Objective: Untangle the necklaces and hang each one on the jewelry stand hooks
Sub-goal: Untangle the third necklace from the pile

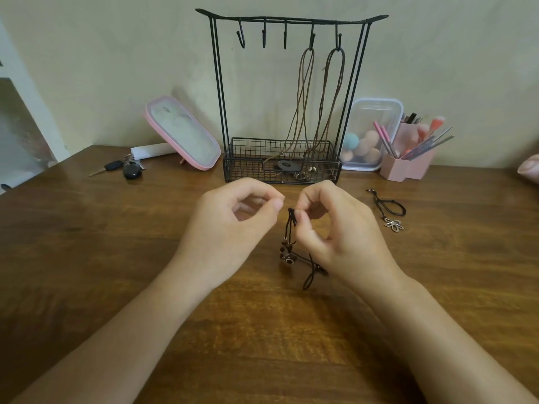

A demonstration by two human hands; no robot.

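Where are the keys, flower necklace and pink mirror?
keys (131,170), head view, on the black fob.
flower necklace (394,224), head view, on the silver flower.
pink mirror (186,132), head view, on the glass.

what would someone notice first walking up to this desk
Dead centre, the right hand pinches a bunched black beaded necklace over the wooden table, with the left hand curled beside it. Behind them stands a black wire jewelry stand, two brown cord necklaces already on its right-hand hooks. A flower-pendant necklace lies on the table to the right.
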